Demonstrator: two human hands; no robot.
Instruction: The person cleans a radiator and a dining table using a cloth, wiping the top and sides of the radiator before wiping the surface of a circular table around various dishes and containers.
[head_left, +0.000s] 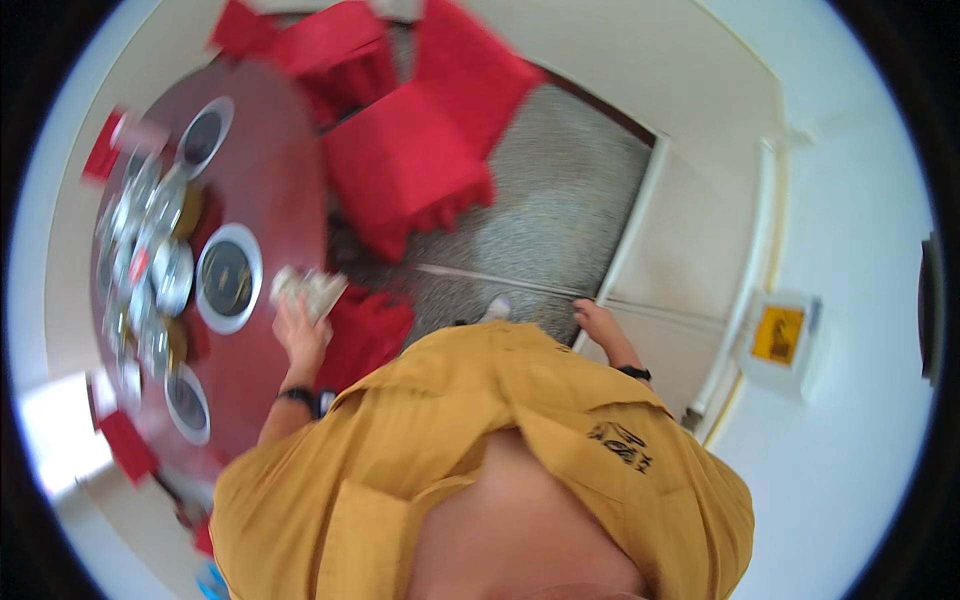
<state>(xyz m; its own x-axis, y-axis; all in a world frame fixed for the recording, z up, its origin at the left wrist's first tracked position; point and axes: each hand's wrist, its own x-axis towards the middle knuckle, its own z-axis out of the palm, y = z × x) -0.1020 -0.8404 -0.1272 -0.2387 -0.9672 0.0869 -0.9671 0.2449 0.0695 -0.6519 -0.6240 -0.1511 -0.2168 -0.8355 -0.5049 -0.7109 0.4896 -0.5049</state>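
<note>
My left hand grips a crumpled off-white cloth at the near edge of a round, dark red table. Beside the cloth lies a white-rimmed plate with a dark centre. My right hand hangs low near the wall's base, its fingers curled. A thin pale line on the floor runs towards that hand; whether it is a rod or a floor seam, and whether the hand holds anything, I cannot tell.
Clear glassware and dishes crowd the table's middle, blurred. More white-rimmed plates sit around its edge. Red-covered chairs stand ahead on the grey speckled floor. Along the right wall run a white pipe and a box with a yellow label.
</note>
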